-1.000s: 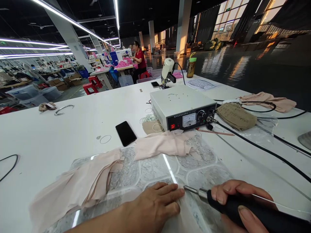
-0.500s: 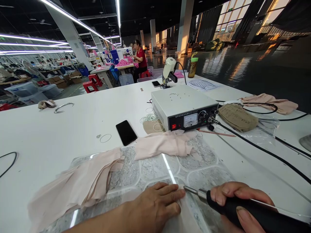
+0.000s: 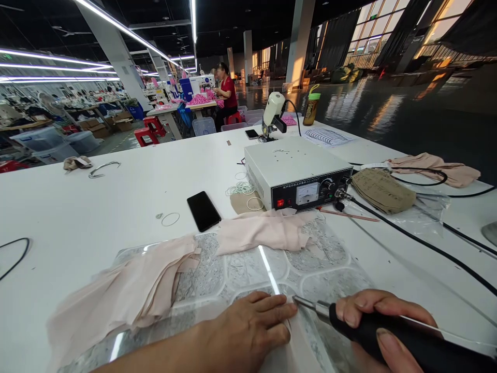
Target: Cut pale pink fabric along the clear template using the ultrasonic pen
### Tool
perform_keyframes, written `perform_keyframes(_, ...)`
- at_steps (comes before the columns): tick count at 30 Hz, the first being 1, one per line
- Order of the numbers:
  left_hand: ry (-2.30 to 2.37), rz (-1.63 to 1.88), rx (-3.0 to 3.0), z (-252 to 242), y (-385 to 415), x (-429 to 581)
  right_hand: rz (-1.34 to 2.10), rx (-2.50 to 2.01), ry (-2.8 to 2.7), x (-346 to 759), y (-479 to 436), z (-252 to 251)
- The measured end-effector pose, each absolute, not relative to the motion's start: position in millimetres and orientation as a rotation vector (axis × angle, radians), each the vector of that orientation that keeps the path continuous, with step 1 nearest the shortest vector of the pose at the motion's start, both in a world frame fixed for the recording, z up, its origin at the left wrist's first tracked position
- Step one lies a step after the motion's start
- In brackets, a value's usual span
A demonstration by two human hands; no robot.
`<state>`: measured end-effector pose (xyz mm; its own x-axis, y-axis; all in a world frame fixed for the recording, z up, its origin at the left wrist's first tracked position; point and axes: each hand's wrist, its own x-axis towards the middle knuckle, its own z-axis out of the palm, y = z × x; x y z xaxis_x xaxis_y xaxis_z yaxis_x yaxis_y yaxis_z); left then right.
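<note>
My left hand (image 3: 248,329) lies flat, fingers stretched out, pressing a strip of pale pink fabric (image 3: 306,349) onto a clear plastic mat (image 3: 330,280). Wrapped around the black handle of an ultrasonic hand welder (image 3: 324,312), my right hand (image 3: 382,316) holds it from the right. The welder's metal tip points left and rests at the fabric near my left fingertips. To the left is a fanned stack of pale pink fabric pieces (image 3: 128,290). Another bundle of pink fabric (image 3: 262,231) lies beyond my hands. Part of the worked strip is hidden under my left hand.
A control box (image 3: 298,173) with a lit red switch stands behind the mat; its black cable (image 3: 419,247) runs right. Around it are a phone (image 3: 203,211), elastic loops (image 3: 238,189), brown pattern pieces (image 3: 382,190), a white machine head (image 3: 274,111) and a bottle (image 3: 311,108).
The camera view has shifted slightly, moving the background a little to the right. Both hands and the welder tip stay almost in place at the fabric.
</note>
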<state>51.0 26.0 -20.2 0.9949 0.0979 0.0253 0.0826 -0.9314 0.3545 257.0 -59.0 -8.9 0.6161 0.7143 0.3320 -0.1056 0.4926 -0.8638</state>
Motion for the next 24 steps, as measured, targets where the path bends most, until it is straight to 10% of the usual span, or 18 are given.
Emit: perform_keyframes(24, 0.195, 0.18, 2.63, -6.8, 30.2, 58.9, 0.734, -0.826, -0.719, 265.0, -85.2, -14.9)
